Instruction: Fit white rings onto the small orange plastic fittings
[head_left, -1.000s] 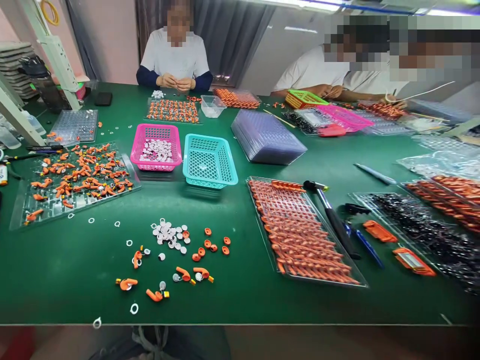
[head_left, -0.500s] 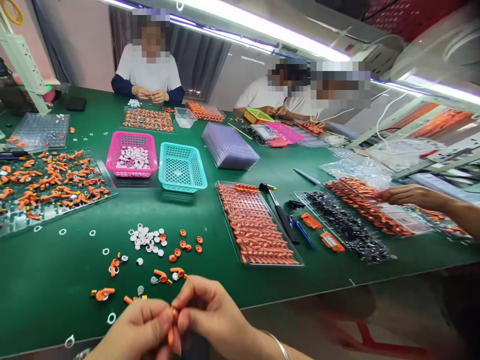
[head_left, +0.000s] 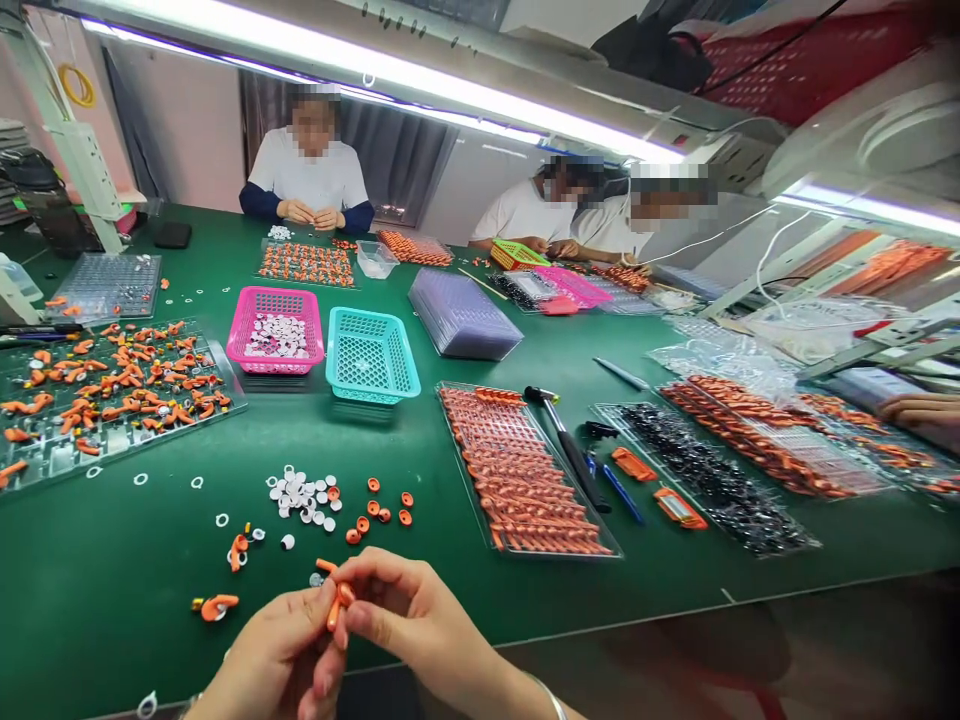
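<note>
Near the bottom centre, my left hand (head_left: pixel 281 645) pinches a small orange part (head_left: pixel 334 612) between thumb and fingers. My right hand (head_left: pixel 412 615) closes on the same part from the other side, with the fingertips of both hands meeting around it. Just beyond them lie a pile of white discs (head_left: pixel 300 497) and several loose orange caps (head_left: pixel 362 524). To the left on the green table are an orange piece with a yellow end (head_left: pixel 217 606) and another orange piece (head_left: pixel 238 551) beside white rings.
Pink basket (head_left: pixel 276 365) with white pieces, turquoise basket (head_left: pixel 373 393), stacked clear trays (head_left: pixel 465 315), tray of orange parts (head_left: pixel 525 470), hammer (head_left: pixel 574 450), black parts (head_left: pixel 705 475). Crowded tray (head_left: pixel 112 390) at left. Three people sit across; another person's hand (head_left: pixel 922 410) is at right.
The camera view has tilted up, so the scene sits lower. My hands have risen slightly and turned the orange part between them. The other person's hand at the right has withdrawn towards the edge.
</note>
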